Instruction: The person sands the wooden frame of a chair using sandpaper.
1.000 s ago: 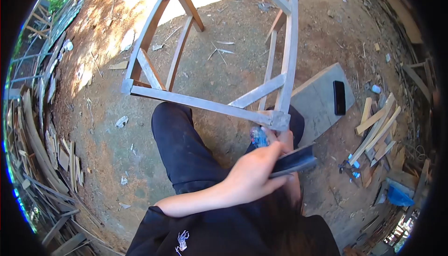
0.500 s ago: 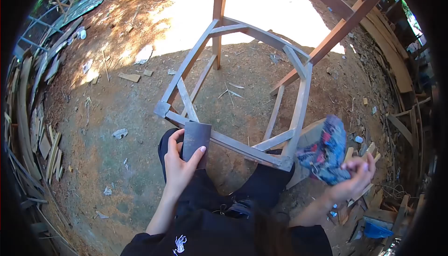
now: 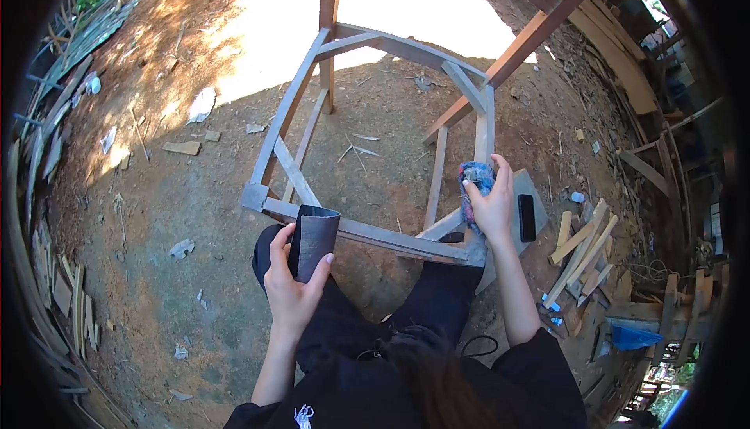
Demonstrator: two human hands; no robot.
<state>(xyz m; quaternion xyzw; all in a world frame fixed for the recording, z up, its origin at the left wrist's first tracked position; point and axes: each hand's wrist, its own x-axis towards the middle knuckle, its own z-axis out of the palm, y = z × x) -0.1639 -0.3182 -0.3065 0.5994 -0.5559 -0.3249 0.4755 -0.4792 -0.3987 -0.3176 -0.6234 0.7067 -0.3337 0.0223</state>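
Note:
A wooden chair frame (image 3: 383, 235) without a seat stands before my knees, its back posts rising at the far side. My left hand (image 3: 291, 294) grips a curled sheet of dark sandpaper (image 3: 319, 243) near the front rail, thumb on one side and fingers on the other. On the right side rail, near the front corner, my right hand (image 3: 494, 212) presses a crumpled multicoloured rag (image 3: 476, 173) against the wood. Part of that rail is hidden under the rag and hand.
A black phone (image 3: 527, 218) lies on a pale board (image 3: 525, 177) right of the chair. Beyond it are wood offcuts (image 3: 582, 249) and a blue plastic piece (image 3: 634, 338). More scrap wood (image 3: 74, 304) lies at the left. Litter dots the dirt ground (image 3: 211, 218).
My right hand has brought the rag from the right, out beside the chair, onto its right rail. The phone is now uncovered. My left hand still holds the sandpaper; the view has shifted slightly.

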